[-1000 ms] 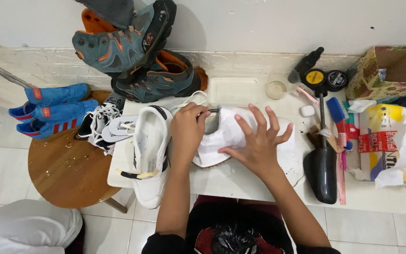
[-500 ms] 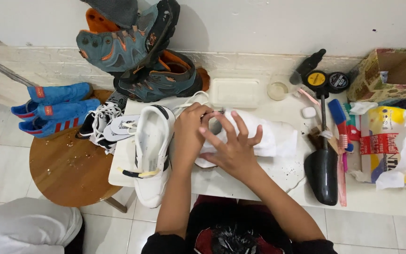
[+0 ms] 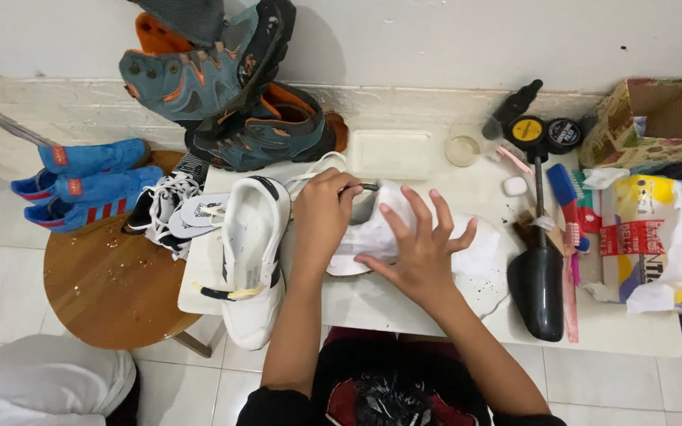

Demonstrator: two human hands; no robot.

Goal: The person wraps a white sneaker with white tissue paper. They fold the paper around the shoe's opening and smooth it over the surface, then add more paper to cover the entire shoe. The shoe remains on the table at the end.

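White sneaker (image 3: pixel 372 229), paper-wrapped, on bench (image 3: pixel 404 304): left hand (image 3: pixel 321 217) grip clenched at collar, apparently; right hand (image 3: pixel 420 248) flat, fingers released. Risk: wrap tearing; black shoe tree (image 3: pixel 537 288) nearby could smudge.

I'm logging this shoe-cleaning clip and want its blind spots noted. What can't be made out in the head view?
- White shoe: mostly covered by the left hand and right hand.
- Left hand's grip: what the fingers pinch is hidden.
- Blue shoes: toes cut off by the left edge.
- Open carton: inside is in shadow.
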